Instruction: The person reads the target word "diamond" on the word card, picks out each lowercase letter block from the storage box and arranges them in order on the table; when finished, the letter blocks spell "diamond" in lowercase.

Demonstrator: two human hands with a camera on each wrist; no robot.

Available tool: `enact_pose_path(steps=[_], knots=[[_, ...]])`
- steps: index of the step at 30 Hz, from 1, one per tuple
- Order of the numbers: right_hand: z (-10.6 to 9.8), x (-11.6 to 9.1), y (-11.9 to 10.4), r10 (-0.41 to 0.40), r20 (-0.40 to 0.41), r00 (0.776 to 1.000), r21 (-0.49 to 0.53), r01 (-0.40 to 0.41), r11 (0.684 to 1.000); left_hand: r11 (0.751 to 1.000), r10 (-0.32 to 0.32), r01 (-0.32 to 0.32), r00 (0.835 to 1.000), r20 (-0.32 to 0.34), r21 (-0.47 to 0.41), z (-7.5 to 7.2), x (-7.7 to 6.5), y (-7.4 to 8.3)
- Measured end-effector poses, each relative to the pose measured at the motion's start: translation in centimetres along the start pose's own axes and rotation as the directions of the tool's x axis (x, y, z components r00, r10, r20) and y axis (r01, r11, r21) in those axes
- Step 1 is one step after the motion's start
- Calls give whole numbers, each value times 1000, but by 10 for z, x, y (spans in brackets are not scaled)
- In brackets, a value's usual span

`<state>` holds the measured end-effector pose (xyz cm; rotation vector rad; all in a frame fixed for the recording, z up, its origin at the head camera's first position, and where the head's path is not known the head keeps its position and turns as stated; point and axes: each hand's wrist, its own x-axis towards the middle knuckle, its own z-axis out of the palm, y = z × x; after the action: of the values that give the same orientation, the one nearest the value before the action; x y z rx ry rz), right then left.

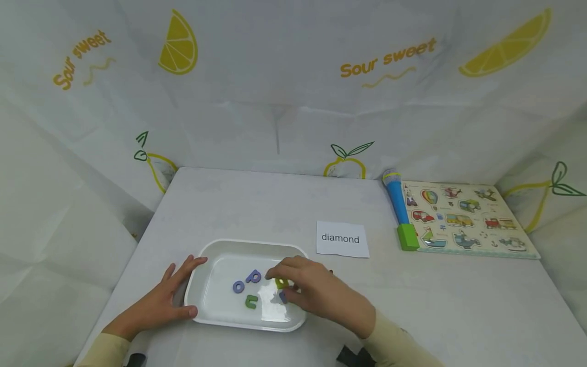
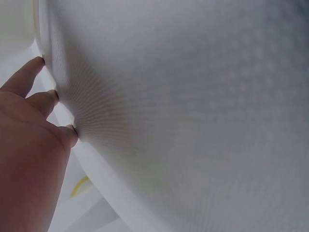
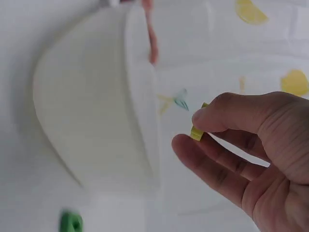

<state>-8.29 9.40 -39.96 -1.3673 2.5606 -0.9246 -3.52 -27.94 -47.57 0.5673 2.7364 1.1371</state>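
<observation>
A white tray (image 1: 220, 255) sits before me on the table. My left hand (image 1: 160, 300) is spread at its left end, fingertips and thumb at the rim. Over the tray's right side, my right hand (image 1: 307, 285) pinches a small yellow letter (image 3: 196, 133) between thumb and fingers. Inside the tray lie a purple letter o (image 1: 238, 287), a purple letter with a round bowl and stem (image 1: 254, 277) and a green n-shaped letter (image 1: 250, 302). Another purple letter (image 1: 283, 296) is partly covered by the right hand.
Behind the tray's right end lies a white card (image 1: 342, 247) reading "diamond". Farther right, a blue toy microphone (image 1: 396, 201) with a green base lies against a picture puzzle board (image 1: 468, 219). A green piece (image 3: 71, 221) shows beside the tray in the right wrist view.
</observation>
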Motion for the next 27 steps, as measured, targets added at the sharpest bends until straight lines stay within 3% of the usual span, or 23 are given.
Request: enact_pose_path(steps=[3, 7, 15, 23, 27], knots=[[-29, -20, 11, 42, -64, 997, 66, -38, 997, 1000, 0, 0, 1000, -1, 7, -1, 0, 1], [-46, -45, 33, 126, -120, 985, 41, -121, 992, 1000, -3, 3, 1000, -1, 8, -1, 0, 1], [-27, -75, 71, 308, -33, 951, -47, -309, 950, 1000, -14, 14, 1000, 4, -16, 0, 0, 0], [-15, -82, 83, 334, -21, 942, -111, -334, 936, 1000, 7, -7, 1000, -3, 4, 1, 0, -2], [-17, -84, 82, 355, -63, 933, -154, -360, 920, 1000, 1, -1, 1000, 0, -6, 1, 0, -2]])
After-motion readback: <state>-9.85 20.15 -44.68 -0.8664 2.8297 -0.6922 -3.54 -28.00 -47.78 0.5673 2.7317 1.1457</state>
